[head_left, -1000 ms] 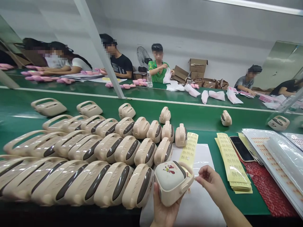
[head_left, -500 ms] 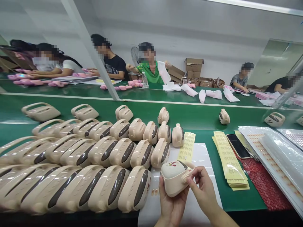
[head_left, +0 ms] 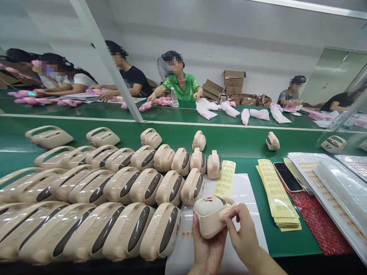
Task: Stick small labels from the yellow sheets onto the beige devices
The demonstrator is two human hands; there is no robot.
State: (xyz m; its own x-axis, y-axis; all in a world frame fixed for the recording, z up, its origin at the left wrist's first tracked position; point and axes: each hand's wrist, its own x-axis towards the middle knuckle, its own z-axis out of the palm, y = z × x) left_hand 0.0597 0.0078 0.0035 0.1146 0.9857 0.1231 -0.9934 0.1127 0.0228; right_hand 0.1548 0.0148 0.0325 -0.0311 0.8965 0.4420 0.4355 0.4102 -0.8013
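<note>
My left hand [head_left: 208,246] cups a beige plastic device [head_left: 210,219] with a carry handle from below, its fingers wrapped round the body. The device is tilted, with a red and dark printed figure on its pale face and a dark panel along the top. My right hand [head_left: 243,229] is closed, thumb and forefinger pinched against the end of the handle; whether something small is between them is hidden. Beneath both hands lies a white sheet [head_left: 246,198] with small orange-brown stickers [head_left: 187,234] near its left side. A yellow sticker sheet [head_left: 226,177] lies behind the device.
Several rows of matching beige devices [head_left: 146,187] fill the left of the green bench [head_left: 286,244]. To the right are stacked yellow sticker sheets [head_left: 278,194], a phone [head_left: 287,177], red bubble wrap [head_left: 318,229] and plastic-covered sheets [head_left: 338,191]. Co-workers sit across the line.
The view has shifted slightly. My hands keep their hold on the device, the right fingers still at the handle's end. Across the line, a co-worker in green has lowered a white pouch to the bench.
</note>
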